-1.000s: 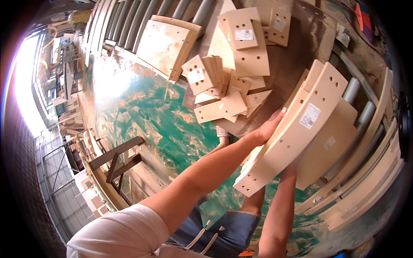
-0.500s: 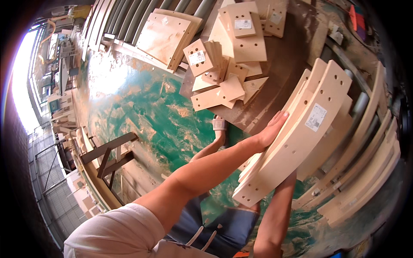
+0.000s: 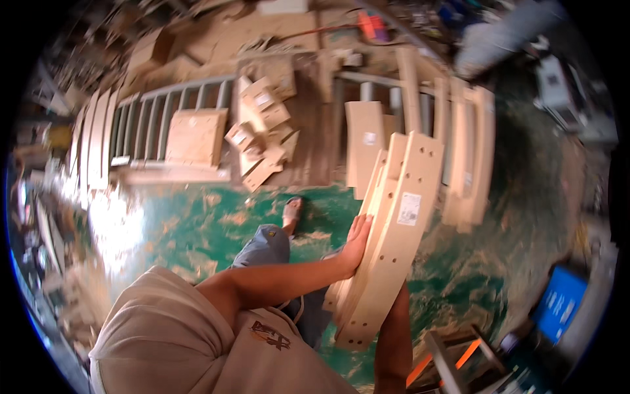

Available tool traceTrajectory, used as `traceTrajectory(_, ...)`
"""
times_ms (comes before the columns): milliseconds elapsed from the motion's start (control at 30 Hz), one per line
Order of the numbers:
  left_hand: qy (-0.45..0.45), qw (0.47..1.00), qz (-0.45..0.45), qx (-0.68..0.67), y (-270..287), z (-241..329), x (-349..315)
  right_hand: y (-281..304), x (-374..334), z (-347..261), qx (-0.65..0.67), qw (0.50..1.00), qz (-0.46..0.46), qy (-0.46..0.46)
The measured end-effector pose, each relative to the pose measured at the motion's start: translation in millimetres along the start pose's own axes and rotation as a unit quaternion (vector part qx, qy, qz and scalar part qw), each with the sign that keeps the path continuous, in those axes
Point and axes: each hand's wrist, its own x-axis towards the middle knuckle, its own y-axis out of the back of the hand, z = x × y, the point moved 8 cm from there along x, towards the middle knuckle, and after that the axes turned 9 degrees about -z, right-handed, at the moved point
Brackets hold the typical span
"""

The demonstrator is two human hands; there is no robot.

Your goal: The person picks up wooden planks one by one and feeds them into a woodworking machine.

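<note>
A stack of long, curved wooden boards [image 3: 387, 276] is held off the floor in front of me, tilted, with drilled holes along the front board and a white label on its face. My left hand [image 3: 357, 246] presses against the left side of the stack, fingers together along the edges. Behind the boards runs my right forearm [image 3: 394, 345]; the stack hides that hand and its fingers.
Left of the boards, a brown board [image 3: 315, 125] carries a pile of small wooden pieces [image 3: 266, 121]. Flat panels [image 3: 193, 138] lie on a roller conveyor [image 3: 151, 121]. More curved boards [image 3: 482, 157] rest at the right. A metal frame [image 3: 453, 361] and blue box [image 3: 560, 303] stand nearer, lower right.
My view has swung to the right, away from the bright left side. The stack stays with my hands and has moved off from the conveyor, more upright in view.
</note>
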Motion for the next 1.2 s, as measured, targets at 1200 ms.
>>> traceTrajectory(1200,0.524,0.605,-0.574,0.173,-787.5,-941.3,-559.5,881.1,-856.0,285.9,0.418,0.717,0.399,0.39)
